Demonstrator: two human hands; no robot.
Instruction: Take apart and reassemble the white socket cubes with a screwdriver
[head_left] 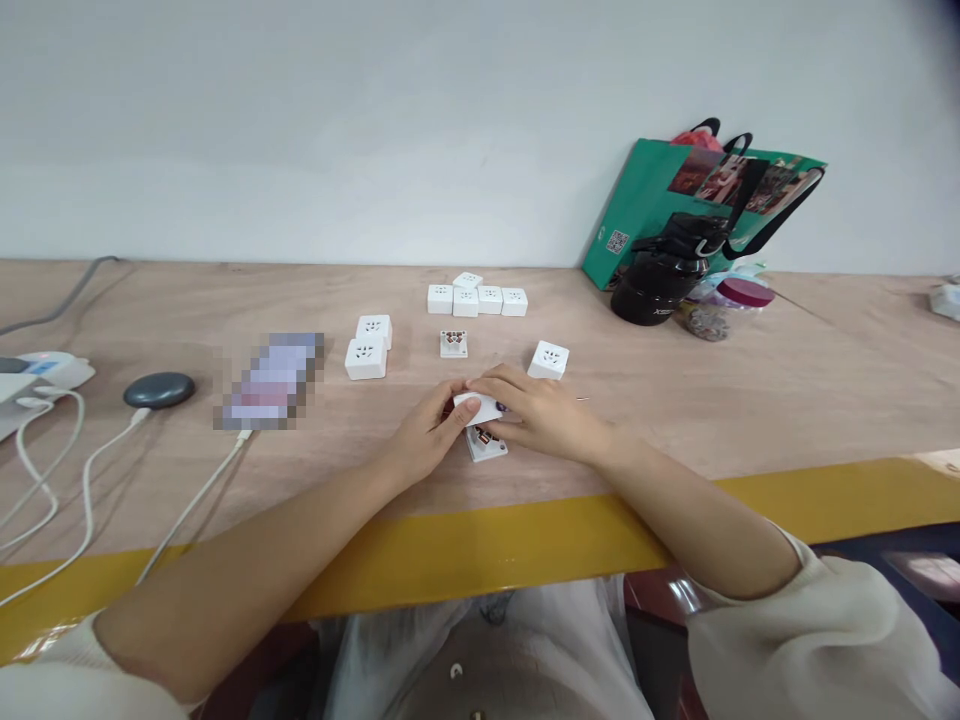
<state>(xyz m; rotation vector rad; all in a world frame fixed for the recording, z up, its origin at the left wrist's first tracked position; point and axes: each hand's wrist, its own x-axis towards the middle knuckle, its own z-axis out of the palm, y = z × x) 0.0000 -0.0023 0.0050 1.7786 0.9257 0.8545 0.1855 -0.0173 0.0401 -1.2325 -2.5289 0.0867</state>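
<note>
My left hand (425,437) and my right hand (537,412) meet at the middle of the wooden table (750,390), both pinching a small white socket cube (480,406) between their fingertips. Just below it lies an open socket base (487,444) with its inner contacts showing. Another open base (454,344) lies a little farther back. A whole white cube (548,360) stands just beyond my right hand. Two more cubes (368,347) stand to the left, and a row of several cubes (475,296) stands near the wall.
A green bag (660,205) leans on the wall at the right, with a black bottle (664,275) and a jar (724,305) in front. At left lie a phone (271,382), a dark round puck (159,389) and white cables (90,480). A yellow strip (525,545) edges the table.
</note>
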